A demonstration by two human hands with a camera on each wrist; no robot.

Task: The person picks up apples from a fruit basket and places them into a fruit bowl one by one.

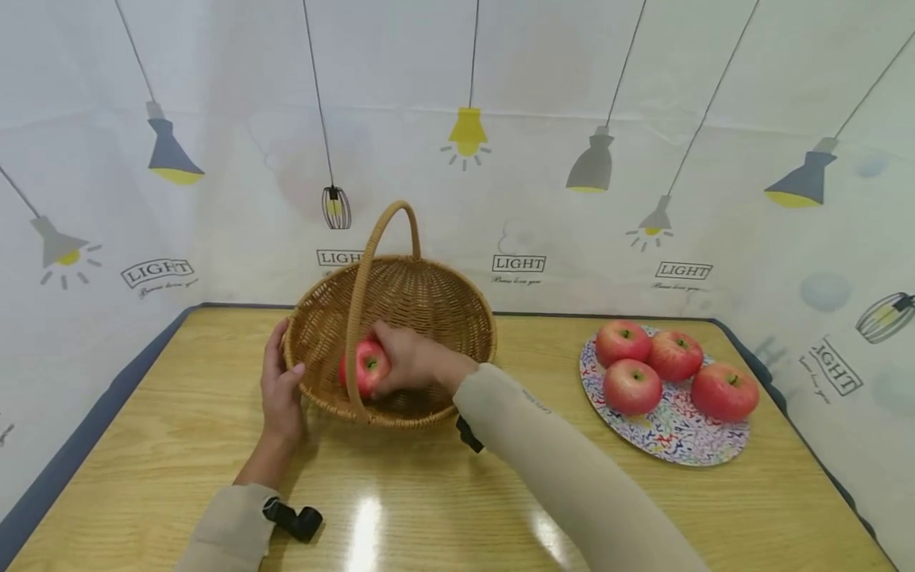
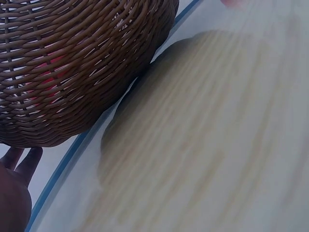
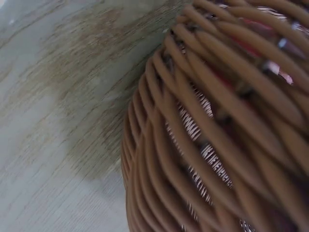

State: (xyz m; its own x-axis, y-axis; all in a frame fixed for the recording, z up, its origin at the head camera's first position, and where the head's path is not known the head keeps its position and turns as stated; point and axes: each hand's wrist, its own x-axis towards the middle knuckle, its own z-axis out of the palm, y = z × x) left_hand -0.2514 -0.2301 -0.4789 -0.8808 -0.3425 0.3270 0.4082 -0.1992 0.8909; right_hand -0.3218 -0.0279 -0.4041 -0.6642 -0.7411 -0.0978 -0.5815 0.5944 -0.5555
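Observation:
A brown wicker basket (image 1: 446, 306) with a tall arched handle (image 1: 360, 298) leans so that its opening faces me. At its left side my left hand (image 1: 281, 397) holds the rim, thumb at the edge and fingers along the outside. My right hand (image 1: 415, 359) reaches inside and grips a red apple (image 1: 373, 372) near the basket's left part, partly behind the handle. Red shows through the weave in the left wrist view. The right wrist view holds mostly the basket's outer weave (image 3: 193, 125); the right hand's fingers cannot be made out there.
On the right of the wooden table (image 1: 400, 492) lies a round patterned plate (image 1: 686, 433) bearing several red apples (image 1: 632, 387). A white cloth backdrop (image 1: 543, 206) printed with lamps stands behind the table and along its sides.

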